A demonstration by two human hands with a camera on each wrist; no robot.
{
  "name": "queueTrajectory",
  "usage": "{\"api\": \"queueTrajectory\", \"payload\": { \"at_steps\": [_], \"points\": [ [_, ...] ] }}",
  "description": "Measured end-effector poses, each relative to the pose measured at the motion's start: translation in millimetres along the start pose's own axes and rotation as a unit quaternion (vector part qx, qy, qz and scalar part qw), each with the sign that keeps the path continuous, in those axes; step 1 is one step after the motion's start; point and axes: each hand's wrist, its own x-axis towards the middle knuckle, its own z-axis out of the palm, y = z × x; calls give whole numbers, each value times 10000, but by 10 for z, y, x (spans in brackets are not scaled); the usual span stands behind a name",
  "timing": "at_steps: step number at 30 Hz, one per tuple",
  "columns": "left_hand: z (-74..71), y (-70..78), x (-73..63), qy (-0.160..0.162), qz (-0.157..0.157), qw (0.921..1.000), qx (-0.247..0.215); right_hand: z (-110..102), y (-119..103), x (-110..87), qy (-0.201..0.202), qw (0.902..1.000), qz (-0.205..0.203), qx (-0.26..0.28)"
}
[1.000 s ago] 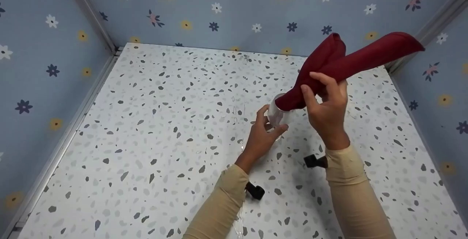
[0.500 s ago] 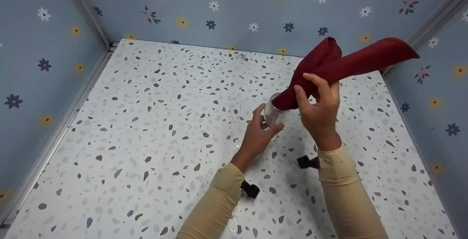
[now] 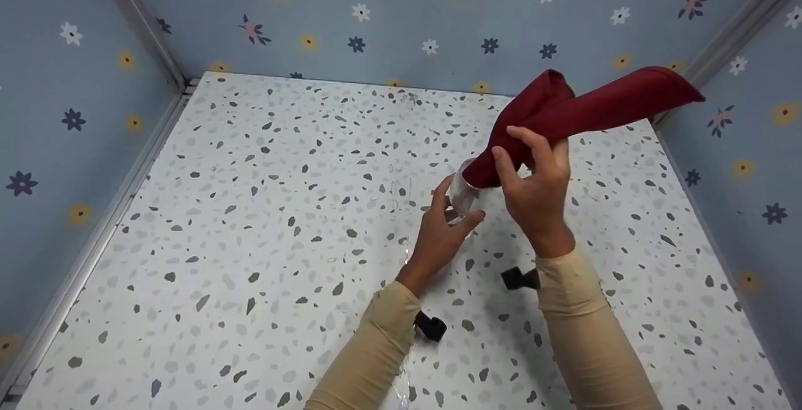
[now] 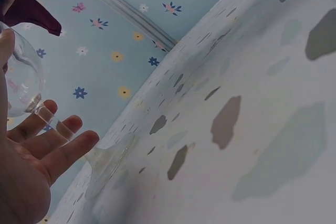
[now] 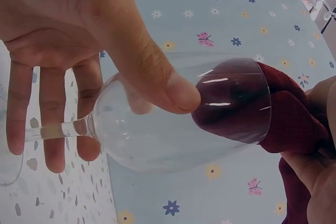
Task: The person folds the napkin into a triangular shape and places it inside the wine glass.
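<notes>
Glass [image 5: 157, 142], a clear stemmed one, hangs tilted between the two hands, right of the table's middle, its mouth towards the right hand [image 3: 539, 194]. From my remote seat I see a dark red cloth [image 3: 608, 109] pushed partway into the bowl (the right wrist view shows it through the side). The left hand [image 3: 440, 233] has the bowl pinched between thumb and forefinger, while its other three fingers [image 4: 71, 153] stretch out straight beside the stem. I cannot tell whether they touch it, nor whether the foot [image 4: 107, 166] meets the table [image 3: 250, 310]. The right hand grips the cloth just outside the rim, thumb and fingers closed around it; above the grip, one short folded end rises and a longer one slants off to the right. Tan sleeves [image 3: 598, 335] cover both forearms, with a small black block [image 3: 432, 326] near each wrist. Beyond the speckled table stand blue flowered walls [image 3: 401, 27].
</notes>
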Motion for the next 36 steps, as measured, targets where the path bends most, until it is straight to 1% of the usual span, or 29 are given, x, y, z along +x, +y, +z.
{"api": "queueTrajectory", "payload": {
  "at_steps": [2, 5, 9, 13, 15, 16, 21, 29, 36],
  "points": [
    [3, 9, -1, 48, 44, 10000, 51, 3, -9, -1, -43, 10000, 9, -62],
    [6, 20, -3, 180, 113, 9994, 256, 11, -18, -5, -75, 9999, 40, -127],
    [11, 35, -4, 366, 335, 9982, 330, 25, -28, -10, -68, 9999, 81, -131],
    [11, 27, 4, 470, 636, 9965, 284, 28, -252, 38, -50, 9998, 110, -184],
    [12, 22, 6, 489, 700, 9959, 291, 26, -362, 63, -31, 9996, 127, -231],
    [12, 23, 6, 490, 709, 9958, 300, 25, -413, 74, -27, 9995, 128, -272],
    [20, 43, 5, 462, 746, 9956, 334, 23, -394, 65, -18, 9992, 180, -361],
    [23, 27, 12, 488, 887, 9937, 475, 44, -386, 48, 11, 9991, 152, -393],
    [11, 26, 9, 443, 856, 9942, 483, 62, -383, 21, 5, 9989, 292, -361]
  ]
}}
